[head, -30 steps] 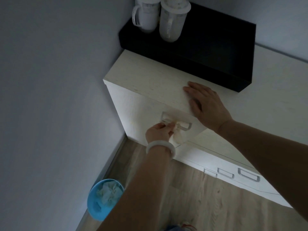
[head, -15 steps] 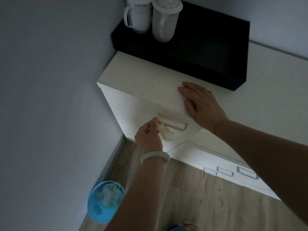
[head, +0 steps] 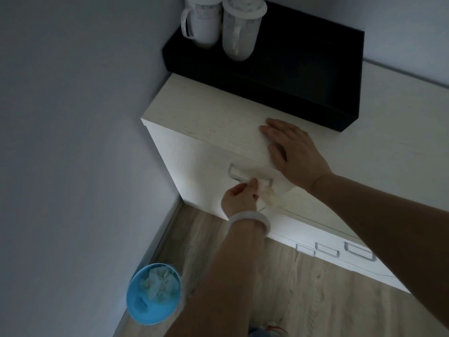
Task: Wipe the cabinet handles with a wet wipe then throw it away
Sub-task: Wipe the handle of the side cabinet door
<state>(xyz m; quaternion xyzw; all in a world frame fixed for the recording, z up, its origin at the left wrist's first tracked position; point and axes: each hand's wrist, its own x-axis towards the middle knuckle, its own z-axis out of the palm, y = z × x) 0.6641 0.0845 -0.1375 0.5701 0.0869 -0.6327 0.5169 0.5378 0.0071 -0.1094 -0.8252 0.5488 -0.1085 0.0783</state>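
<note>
A pale wooden cabinet (head: 194, 122) stands in the corner. On its front is a silver bar handle (head: 234, 175). My left hand (head: 239, 198), with a white bangle on the wrist, pinches a crumpled white wet wipe (head: 268, 193) against the right part of that handle. My right hand (head: 294, 152) lies flat on the cabinet's top edge just above, fingers spread. Lower right on the cabinet front, three more silver handles (head: 326, 250) show.
A blue waste bin (head: 153, 294) with crumpled tissue inside stands on the wood floor by the left wall. A black box (head: 291, 69) sits on the cabinet top, with two white lidded cups (head: 223, 23) on its left end.
My left hand slid the wipe left along the handle, then back to the right part. My right hand stayed on the cabinet top.
</note>
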